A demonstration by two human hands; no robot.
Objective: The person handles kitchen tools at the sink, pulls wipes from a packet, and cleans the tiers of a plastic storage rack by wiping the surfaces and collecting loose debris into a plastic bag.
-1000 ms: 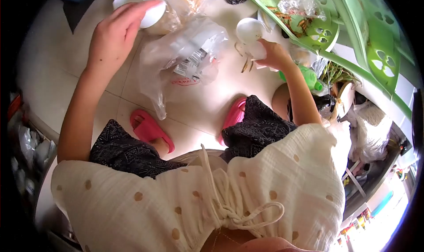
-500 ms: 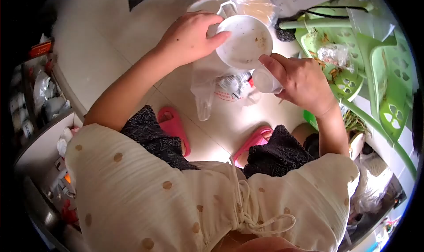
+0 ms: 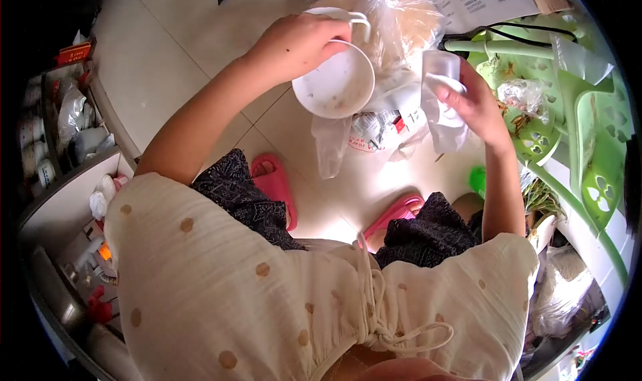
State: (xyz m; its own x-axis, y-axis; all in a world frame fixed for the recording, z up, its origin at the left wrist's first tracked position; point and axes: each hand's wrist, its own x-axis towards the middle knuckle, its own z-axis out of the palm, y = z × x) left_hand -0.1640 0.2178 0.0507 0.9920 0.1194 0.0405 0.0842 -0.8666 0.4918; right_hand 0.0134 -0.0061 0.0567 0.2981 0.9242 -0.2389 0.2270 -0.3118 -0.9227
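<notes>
My left hand grips the far rim of a round white bowl, which is tilted towards me. A few small brownish bits lie on the bowl's inside. Just behind that hand is another white rim with a looped handle; whether my fingers touch it I cannot tell. My right hand is closed around a translucent plastic cup, thumb across its front. A white rounded piece shows under the thumb. Below the bowl, a clear plastic bag with printed wrappers sits near the floor.
A clear bag of tan contents lies beyond my hands. At right stands a green plastic rack holding scraps and a crumpled clear wrapper. An open drawer with small items is at left. Pink slippers are on my feet.
The bowl has moved left and slightly nearer, and fewer bits show in it. My right hand has lifted the cup away from the bowl, to the right and up.
</notes>
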